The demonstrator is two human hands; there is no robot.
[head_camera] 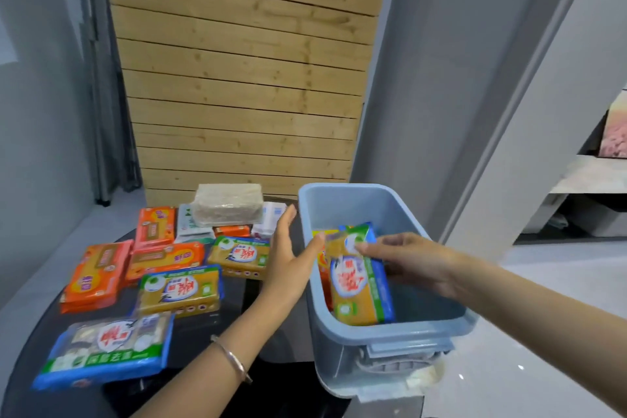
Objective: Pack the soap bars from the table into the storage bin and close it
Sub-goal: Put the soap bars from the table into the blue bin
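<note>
A pale blue storage bin [342, 332] stands open at the right edge of the dark round table [190, 346]. My right hand [414, 260] holds a yellow-and-blue soap pack [359, 285] inside the bin, tilted against the left wall beside an orange pack [325, 276]. My left hand [288, 254] hovers open just left of the bin's rim, thumb touching the held pack. Several wrapped soap bars lie on the table: orange packs [96, 276], yellow packs [181, 290], a blue-edged pack [108, 348] and a clear-wrapped whitish block [228, 205]. No lid is visible.
A wooden slat panel [244, 71] stands behind the table. Grey walls rise on the left and right. A white glossy floor [529, 360] spreads to the right, with a low shelf unit [590, 210] beyond. Crumpled white plastic [403, 382] lies under the bin's near end.
</note>
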